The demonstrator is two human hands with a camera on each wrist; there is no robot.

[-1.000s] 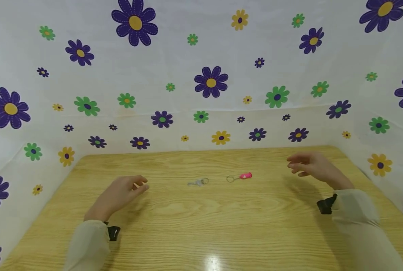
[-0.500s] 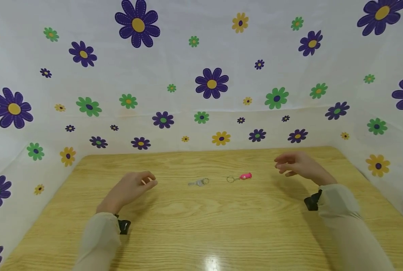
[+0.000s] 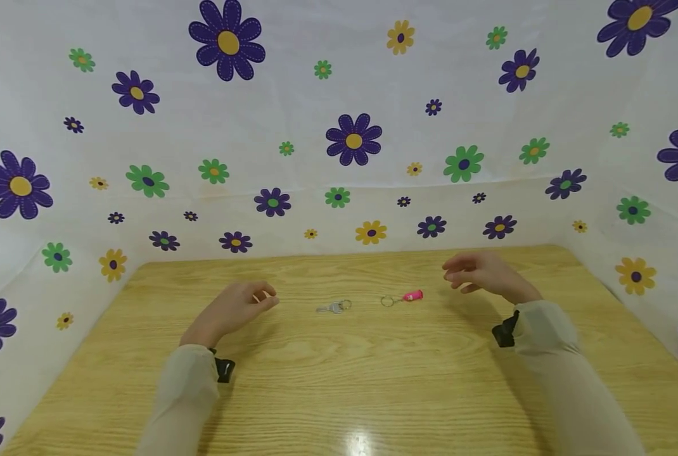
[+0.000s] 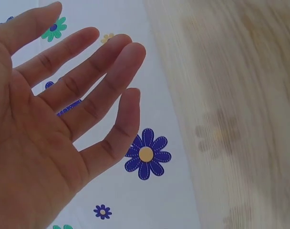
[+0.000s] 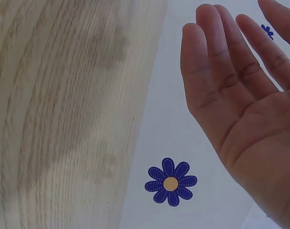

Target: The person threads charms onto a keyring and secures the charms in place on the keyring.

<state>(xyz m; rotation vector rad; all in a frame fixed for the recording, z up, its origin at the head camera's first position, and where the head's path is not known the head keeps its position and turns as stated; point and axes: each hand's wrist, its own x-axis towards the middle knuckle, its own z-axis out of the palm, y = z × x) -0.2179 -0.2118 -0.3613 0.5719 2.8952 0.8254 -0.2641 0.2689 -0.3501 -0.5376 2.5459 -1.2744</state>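
A silver key (image 3: 332,308) with a small metal ring lies flat on the wooden table (image 3: 339,380). To its right lies a keychain with a bright pink charm (image 3: 412,296); its ring points toward the key. My left hand (image 3: 232,311) hovers to the left of the key, apart from it. In the left wrist view that hand (image 4: 64,100) has loosely bent, spread fingers and holds nothing. Right of the pink charm, my right hand (image 3: 486,275) hangs above the table without touching anything. The right wrist view shows its empty palm and relaxed fingers (image 5: 216,57).
White cloth (image 3: 305,114) printed with purple, green and yellow flowers rises behind the table and along both sides. A black strap mount (image 3: 223,368) sits on the left wrist, and another black mount (image 3: 505,330) on the right.
Both hands have moved inward above the table, the left one rightward toward the key and the right one leftward toward the pink keychain. The key and keychain have stayed put.
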